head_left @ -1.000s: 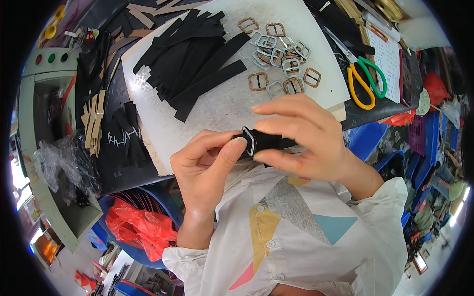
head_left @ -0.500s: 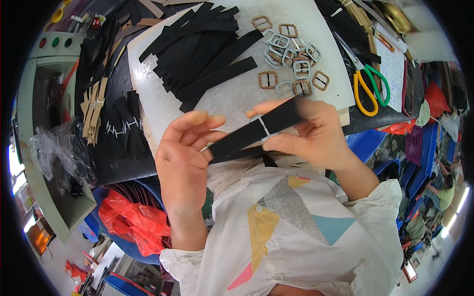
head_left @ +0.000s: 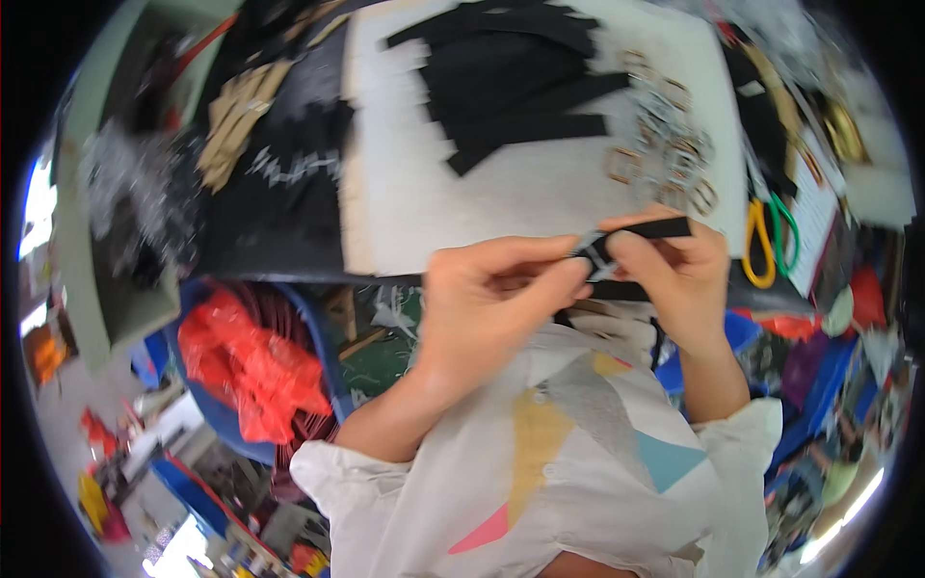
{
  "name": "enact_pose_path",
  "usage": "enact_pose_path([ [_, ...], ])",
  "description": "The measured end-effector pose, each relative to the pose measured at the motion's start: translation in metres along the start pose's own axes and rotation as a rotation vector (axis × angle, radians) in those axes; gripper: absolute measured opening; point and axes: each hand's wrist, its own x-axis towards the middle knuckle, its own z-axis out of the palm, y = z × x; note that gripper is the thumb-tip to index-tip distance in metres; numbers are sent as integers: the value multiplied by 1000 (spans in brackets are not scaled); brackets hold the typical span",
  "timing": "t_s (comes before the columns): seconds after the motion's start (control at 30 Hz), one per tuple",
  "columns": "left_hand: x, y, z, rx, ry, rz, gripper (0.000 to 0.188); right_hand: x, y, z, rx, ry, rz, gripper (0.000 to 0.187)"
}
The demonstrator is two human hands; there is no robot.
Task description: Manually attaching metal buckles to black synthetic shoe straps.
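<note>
Above the near edge of the work table, my left hand [head_left: 491,294] and my right hand [head_left: 684,279] meet at a black strap [head_left: 667,228]. A pale metal buckle [head_left: 599,256] sits around the strap between them. My left hand is closed, its thumb and fingers pinching the strap beside the buckle. With thumb and fingers, my right hand grips the strap on the buckle's other side, and one end sticks out past those fingers. Motion blur softens the fingertips. Beyond my hands are a pile of black straps [head_left: 511,82] and a heap of silver and brown buckles [head_left: 665,125].
A white board [head_left: 405,217] lies under the pile. Scissors with yellow and green handles [head_left: 759,236] lie at the right, near a written sheet [head_left: 819,217]. Tan strips [head_left: 241,120] and buckled black straps [head_left: 289,171] are at the left. A blue tub [head_left: 332,371] holds a red plastic bag [head_left: 252,361].
My left hand has moved right and closed on the strap near the buckle. My right hand has shifted right with the strap. The whole view has turned somewhat to the left.
</note>
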Motion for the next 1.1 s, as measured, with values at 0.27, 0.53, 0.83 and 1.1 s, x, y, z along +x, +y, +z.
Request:
enact_pose_path([
  [0.27, 40, 3, -106, 336, 782, 546, 20, 62, 1, 17, -733, 77, -651, 19],
  [0.53, 57, -2, -145, 1281, 1077, 852, 17, 100, 13, 36, -934, -2, -731, 12],
  [0.83, 28, 6, -41, -154, 108, 218, 33, 44, -3, 18, -406, -251, -923, 31],
  [1.1, 26, 3, -11, 92, 50, 258, 31, 11, 9, 1, -227, -129, -603, 19],
])
